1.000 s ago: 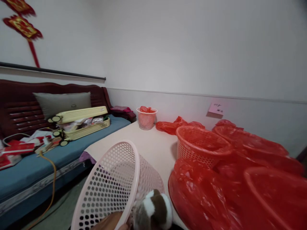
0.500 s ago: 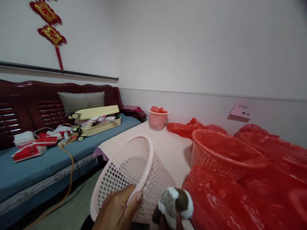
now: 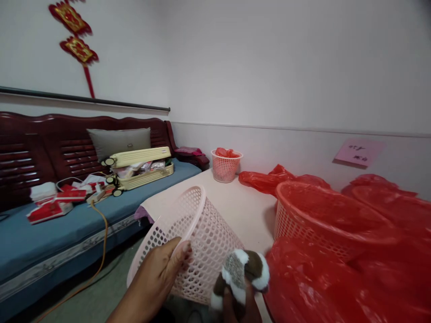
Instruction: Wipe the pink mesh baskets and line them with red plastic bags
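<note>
A pale pink perforated plastic basket [image 3: 212,242] is tilted, its mouth toward the left. My left hand [image 3: 158,273] is closed on the near rim, thumb outside and fingers inside. At the lower middle, my right hand [image 3: 239,305] pinches a small fluffy cloth [image 3: 235,271] in white, grey and brown, possibly a plush toy. It is held against or just beside the basket's outer wall; I cannot tell whether they touch. To the right stands another basket [image 3: 292,224] lined with a red plastic bag [image 3: 323,278].
A white table [image 3: 252,211] bears a small pink basket [image 3: 225,168] at the back and more red bags [image 3: 266,179]. A pink note [image 3: 358,152] is on the wall. On the left, a blue-covered sofa [image 3: 81,233] holds an open yellow suitcase [image 3: 144,179] and a grey cushion [image 3: 121,141].
The view has shifted slightly left. The held basket has tipped and lifted a little, with my left hand still on its rim. The fluffy thing has risen slightly in my right hand.
</note>
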The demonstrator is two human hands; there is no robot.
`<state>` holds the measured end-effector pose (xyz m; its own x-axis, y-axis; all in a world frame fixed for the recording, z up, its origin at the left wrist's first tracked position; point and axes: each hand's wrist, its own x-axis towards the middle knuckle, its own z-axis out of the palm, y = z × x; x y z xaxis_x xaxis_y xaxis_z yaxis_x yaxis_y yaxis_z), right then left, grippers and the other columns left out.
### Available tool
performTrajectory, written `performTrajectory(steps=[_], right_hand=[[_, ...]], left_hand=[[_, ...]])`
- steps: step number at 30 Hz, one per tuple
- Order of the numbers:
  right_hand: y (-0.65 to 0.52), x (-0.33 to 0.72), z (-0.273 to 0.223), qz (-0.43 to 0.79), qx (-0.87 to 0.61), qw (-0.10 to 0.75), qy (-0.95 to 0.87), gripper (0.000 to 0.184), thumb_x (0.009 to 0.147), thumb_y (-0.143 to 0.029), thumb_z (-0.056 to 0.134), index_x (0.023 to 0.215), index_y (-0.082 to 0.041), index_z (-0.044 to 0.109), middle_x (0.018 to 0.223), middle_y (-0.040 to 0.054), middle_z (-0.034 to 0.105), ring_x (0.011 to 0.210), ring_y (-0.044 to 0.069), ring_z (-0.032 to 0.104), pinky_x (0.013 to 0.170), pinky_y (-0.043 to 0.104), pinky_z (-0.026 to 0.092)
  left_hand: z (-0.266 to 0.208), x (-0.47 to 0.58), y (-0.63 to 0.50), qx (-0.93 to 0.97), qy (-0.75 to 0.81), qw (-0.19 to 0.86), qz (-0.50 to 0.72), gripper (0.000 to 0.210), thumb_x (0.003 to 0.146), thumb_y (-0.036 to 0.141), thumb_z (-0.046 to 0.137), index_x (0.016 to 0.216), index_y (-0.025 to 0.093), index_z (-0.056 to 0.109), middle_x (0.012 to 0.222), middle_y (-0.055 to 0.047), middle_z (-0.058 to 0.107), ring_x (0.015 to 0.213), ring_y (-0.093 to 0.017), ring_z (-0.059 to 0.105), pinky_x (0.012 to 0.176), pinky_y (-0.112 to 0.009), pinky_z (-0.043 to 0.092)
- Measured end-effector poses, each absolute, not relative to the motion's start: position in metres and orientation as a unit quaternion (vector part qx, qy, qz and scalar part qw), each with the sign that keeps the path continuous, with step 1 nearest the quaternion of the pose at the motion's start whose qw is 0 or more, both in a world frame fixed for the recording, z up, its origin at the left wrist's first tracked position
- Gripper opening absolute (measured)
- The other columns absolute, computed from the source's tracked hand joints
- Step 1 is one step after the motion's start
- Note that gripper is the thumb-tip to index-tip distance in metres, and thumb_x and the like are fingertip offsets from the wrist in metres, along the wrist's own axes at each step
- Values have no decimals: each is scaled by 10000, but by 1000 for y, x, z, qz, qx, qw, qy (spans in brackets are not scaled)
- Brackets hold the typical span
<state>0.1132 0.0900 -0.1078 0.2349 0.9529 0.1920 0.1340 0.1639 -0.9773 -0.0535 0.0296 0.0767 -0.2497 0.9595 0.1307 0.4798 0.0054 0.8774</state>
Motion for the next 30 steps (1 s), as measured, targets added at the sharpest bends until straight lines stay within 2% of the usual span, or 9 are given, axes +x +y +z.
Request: performTrajectory(steps=[4,6,11,16,19,24,27,30], right_hand=[[120,118,-107,367,-511,573,-525,585,792,-495,598,1256,-142,650,1074,120,753,956,294,726,779,326,595],[138,120,-98,393,-498,570,-523,567,804,-427,560,1295,-153,630,1090,111,747,983,288,717,805,329,584],[178,122,-79,455,-500,520,-522,631,719,-353,545,1317,-164,615,987,77,763,914,277,723,759,326,562],[203,117,-101,446,-539,491,-519,595,742,-363,533,1303,-184,616,931,47,763,870,239,727,748,298,540],[215,108,-115,459,-534,469,-533,552,736,-385,538,1246,-195,638,897,45,759,846,242,729,722,290,534],[223,98,-115,483,-525,450,-537,512,717,-378,518,1166,-165,640,920,87,756,876,276,719,763,334,529],[224,97,-115,464,-537,449,-544,505,730,-374,515,1179,-177,635,946,90,752,911,286,712,794,349,520],[230,99,-122,446,-547,451,-547,504,752,-411,537,1196,-196,638,940,79,752,899,286,714,772,340,517]], left_hand=[[69,-46,41,543,662,268,442,507,954,614,353,907,195,635,895,-49,673,800,-185,624,709,-267,465],[64,-36,50,550,674,248,426,515,960,613,335,936,201,643,922,-55,692,820,-194,642,716,-275,460],[59,-3,77,614,718,89,316,475,998,540,302,840,229,625,760,-15,684,753,-184,665,671,-270,411],[46,9,103,657,703,-65,265,446,1011,469,323,764,220,598,690,-23,669,665,-196,672,593,-284,377],[28,7,112,670,686,-104,264,359,994,438,397,806,229,620,713,-25,685,682,-224,680,589,-303,376],[0,-2,110,695,648,-128,284,106,929,248,520,886,244,617,762,5,679,714,-199,667,612,-292,408],[-11,-6,108,699,632,-137,305,117,883,150,522,868,234,602,746,5,651,704,-196,642,608,-294,404],[-22,-9,113,709,607,-146,328,145,876,126,495,863,225,601,734,-5,646,683,-199,619,602,-303,400]])
